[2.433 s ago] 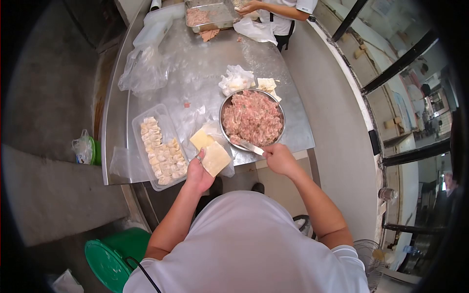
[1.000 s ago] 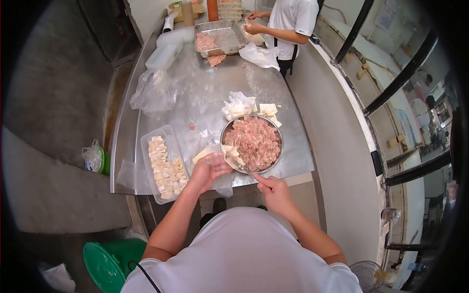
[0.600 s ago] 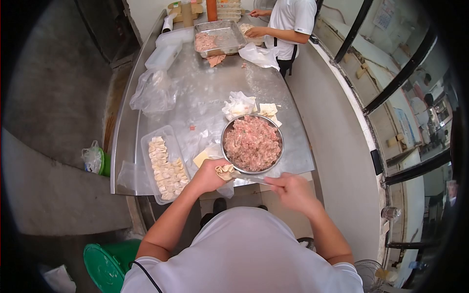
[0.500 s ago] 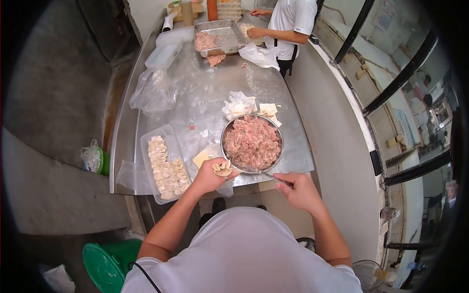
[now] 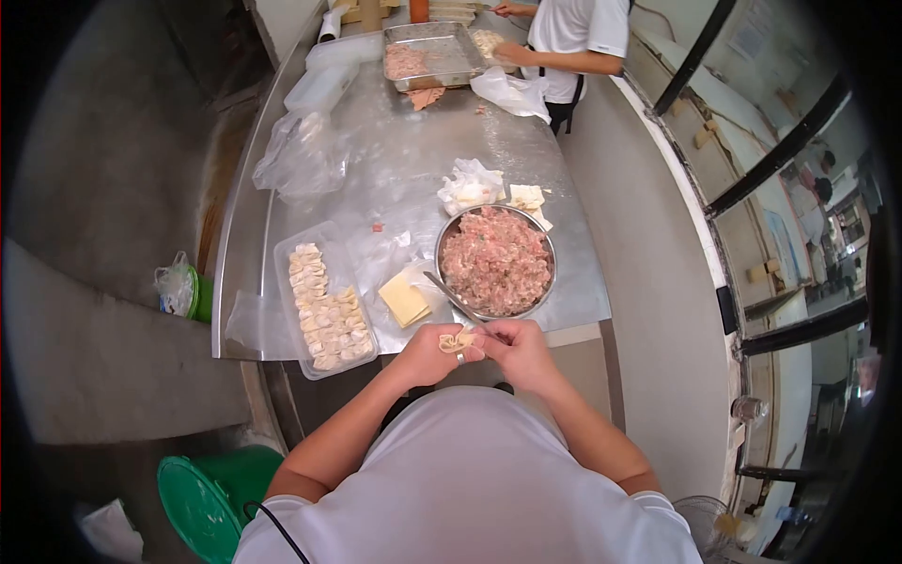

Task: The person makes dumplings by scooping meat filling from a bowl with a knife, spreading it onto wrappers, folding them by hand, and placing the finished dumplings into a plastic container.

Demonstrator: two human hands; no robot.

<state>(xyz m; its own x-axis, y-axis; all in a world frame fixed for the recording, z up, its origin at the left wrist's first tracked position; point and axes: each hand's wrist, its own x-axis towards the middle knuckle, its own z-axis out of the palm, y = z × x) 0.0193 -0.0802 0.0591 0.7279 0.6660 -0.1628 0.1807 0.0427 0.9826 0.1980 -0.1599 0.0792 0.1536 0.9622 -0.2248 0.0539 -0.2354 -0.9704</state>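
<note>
My left hand [image 5: 427, 357] cups a wonton [image 5: 458, 342], its pale wrapper gathered and folded between the fingers. Closed around a slim metal spatula [image 5: 453, 296], my right hand [image 5: 522, 357] meets the left one, and its fingertips touch the wonton's edge. The spatula's blade points up and left, toward the bowl's near-left side. Just beyond my hands is a round metal bowl [image 5: 439, 252] heaped with pink minced meat [image 5: 496, 258]. A stack of yellowish square wrappers [image 5: 405, 301] lies left of it. Farther left, a clear plastic tray [image 5: 336, 256] holds rows of folded wontons [image 5: 329, 324].
Crumpled white plastic [image 5: 470, 183] and more wrappers [image 5: 527, 196] lie behind the bowl. Clear bags [image 5: 305, 155] and plastic containers [image 5: 319, 86] line the left edge. At the far end, a co-worker [image 5: 573, 47] stands beside a metal pan [image 5: 456, 70] with meat. A green bin [image 5: 216, 498] stands lower left.
My right hand has moved left from the bowl's near rim to meet my left hand, the spatula now pointing up-left. The open wrapper in my left hand is now gathered closed.
</note>
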